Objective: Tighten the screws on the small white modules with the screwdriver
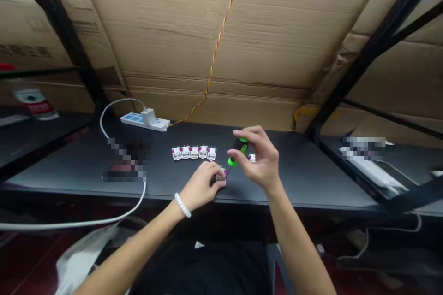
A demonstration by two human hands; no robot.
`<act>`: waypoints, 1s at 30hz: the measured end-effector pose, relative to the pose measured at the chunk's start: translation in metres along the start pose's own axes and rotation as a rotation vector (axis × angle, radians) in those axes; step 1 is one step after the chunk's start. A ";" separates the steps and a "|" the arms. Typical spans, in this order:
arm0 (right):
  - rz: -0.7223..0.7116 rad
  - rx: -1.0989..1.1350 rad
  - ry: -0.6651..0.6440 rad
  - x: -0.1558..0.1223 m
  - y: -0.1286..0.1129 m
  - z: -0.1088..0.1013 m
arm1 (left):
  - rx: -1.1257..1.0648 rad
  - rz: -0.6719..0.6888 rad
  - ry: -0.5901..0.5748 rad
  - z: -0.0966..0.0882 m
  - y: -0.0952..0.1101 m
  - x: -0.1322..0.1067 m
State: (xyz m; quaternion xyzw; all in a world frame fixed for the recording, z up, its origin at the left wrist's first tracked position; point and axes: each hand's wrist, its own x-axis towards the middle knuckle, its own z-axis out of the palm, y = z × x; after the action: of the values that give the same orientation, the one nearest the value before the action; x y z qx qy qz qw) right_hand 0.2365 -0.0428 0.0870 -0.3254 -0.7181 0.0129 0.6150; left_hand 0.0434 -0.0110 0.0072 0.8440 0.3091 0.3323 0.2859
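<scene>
My right hand point(258, 154) grips a black and green screwdriver point(239, 150), tilted with its tip pointing down and to the left. The tip meets a small white and purple part point(221, 176) on the black table, which looks like a little electrical component. With fingers pinched, my left hand point(204, 182) holds this part against the tabletop and hides some of it. Behind my left hand, a row of several similar white and purple parts point(194, 152) lies side by side. One more such part point(252, 158) sits just behind my right hand, partly covered by it.
At the back left lies a white power strip point(159, 123) with a plug in it. Its white cable point(104, 120) crosses the left side of the black table point(311, 179). Black metal frame bars point(367, 50) rise on both sides, with cardboard point(263, 46) behind.
</scene>
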 end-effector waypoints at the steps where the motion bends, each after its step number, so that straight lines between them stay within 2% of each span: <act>1: -0.021 -0.042 0.006 0.001 -0.001 0.000 | 0.002 -0.003 0.003 0.000 0.000 0.000; 3: -0.030 -0.054 -0.017 0.003 -0.003 -0.001 | 0.005 -0.005 0.003 0.000 0.001 0.000; 8: 0.065 0.183 -0.143 0.002 -0.002 0.000 | 0.007 -0.002 0.009 0.000 0.002 0.000; 14: -0.046 -0.029 -0.049 0.008 -0.004 0.001 | 0.013 0.005 0.016 0.000 0.002 0.000; 16: -0.038 -0.002 -0.082 0.007 -0.006 0.000 | 0.017 0.009 0.014 0.000 0.002 -0.001; 19: 0.055 0.146 -0.167 0.004 -0.005 0.000 | 0.021 -0.002 0.006 0.000 0.002 -0.001; 21: 0.084 0.159 -0.148 0.004 -0.004 0.002 | 0.021 -0.007 0.005 0.000 0.002 -0.001; 25: -0.005 -0.038 -0.040 0.006 -0.002 0.003 | 0.014 -0.011 0.010 0.000 0.002 0.000; 27: -0.005 -0.063 -0.057 0.006 -0.002 0.002 | 0.012 -0.018 0.015 0.000 0.002 0.000; 30: 0.065 0.064 -0.107 0.004 -0.002 0.001 | 0.013 -0.019 0.018 0.000 0.002 0.000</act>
State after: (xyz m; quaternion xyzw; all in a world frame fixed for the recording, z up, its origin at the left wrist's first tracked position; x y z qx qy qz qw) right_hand 0.2342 -0.0424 0.0910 -0.3275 -0.7383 0.0732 0.5851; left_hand 0.0439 -0.0124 0.0090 0.8399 0.3217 0.3349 0.2809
